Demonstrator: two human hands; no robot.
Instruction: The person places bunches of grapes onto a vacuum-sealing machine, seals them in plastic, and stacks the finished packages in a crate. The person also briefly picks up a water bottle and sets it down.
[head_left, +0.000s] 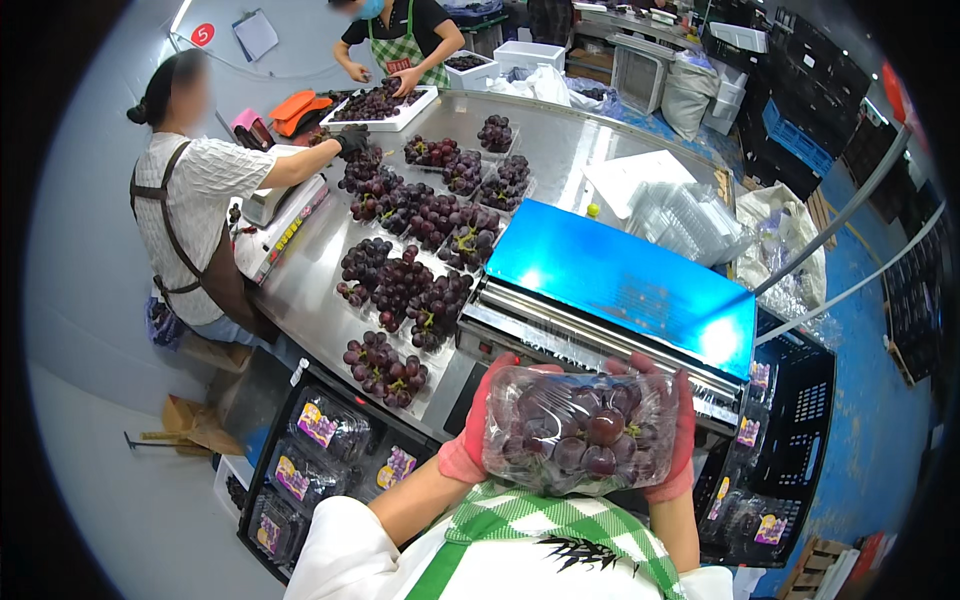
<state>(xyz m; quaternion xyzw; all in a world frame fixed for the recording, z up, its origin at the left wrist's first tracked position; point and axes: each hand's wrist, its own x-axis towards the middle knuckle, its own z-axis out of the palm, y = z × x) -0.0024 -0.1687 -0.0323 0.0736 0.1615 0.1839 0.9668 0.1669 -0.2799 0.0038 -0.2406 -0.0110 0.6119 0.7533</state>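
A clear plastic tray of dark red grapes (589, 431), covered in stretched film, is held up in front of my apron. My left hand (480, 424) in a red glove grips its left end, and my right hand (679, 442), gloved alike, grips the right end. Just beyond them stands a film wrapping machine (600, 330) with a shiny blue top plate (622, 277) and metal rollers. Left of the machine, several open trays of grape bunches (420, 292) lie in rows on the steel table (315, 307).
Black crates, left (259, 457) and right (814, 450), hold labelled grape packs. Clear empty trays (686, 221) are stacked behind the machine. A co-worker (199, 172) with a black glove reaches over grapes beside a scale (277, 217). Another person (409, 45) handles grapes in a white box (382, 112).
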